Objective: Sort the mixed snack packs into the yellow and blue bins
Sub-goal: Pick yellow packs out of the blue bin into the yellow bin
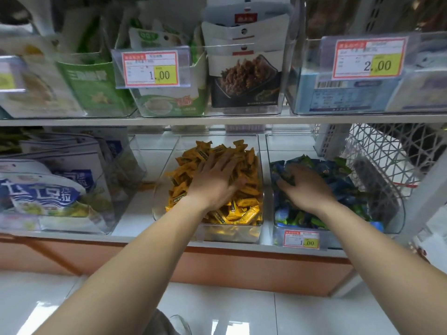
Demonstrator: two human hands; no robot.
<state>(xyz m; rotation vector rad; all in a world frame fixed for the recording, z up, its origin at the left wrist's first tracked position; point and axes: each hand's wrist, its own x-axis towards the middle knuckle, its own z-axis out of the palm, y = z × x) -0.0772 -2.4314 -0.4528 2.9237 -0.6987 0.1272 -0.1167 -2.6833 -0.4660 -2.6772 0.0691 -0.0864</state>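
Observation:
Two clear bins stand side by side on the lower shelf. The left bin (159, 201) is heaped with yellow snack packs (244, 204). The right bin (396, 213) holds blue and green snack packs (346, 187). My left hand (215, 180) lies palm down on the yellow heap, its fingers spread and fairly straight. My right hand (302, 184) rests on the blue packs, with its fingertips bent down among them at the bin's left side. Whether those fingers hold a pack is hidden.
A clear box of large blue-and-white bags (48, 189) stands to the left. A white wire basket (387, 151) sits at the right. The upper shelf (217, 120) overhangs, with boxes and price tags (151, 68). A small price tag (301, 239) hangs on the right bin's front.

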